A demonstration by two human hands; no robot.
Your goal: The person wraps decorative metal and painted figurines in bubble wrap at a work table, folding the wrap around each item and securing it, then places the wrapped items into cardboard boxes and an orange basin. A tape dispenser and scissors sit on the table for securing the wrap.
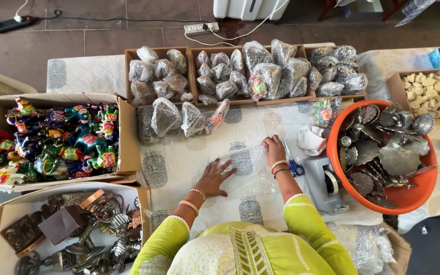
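Both hands press a clear bubble-wrap sheet flat on the bench, just left of the grey tape dispenser. The left hand lies with fingers spread apart; the right hand pins the far edge, fingers together. The step looks like smoothing the wrap; a next move would need an ornament from the orange tub right of the dispenser.

Lime-green sleeves; gold bangles
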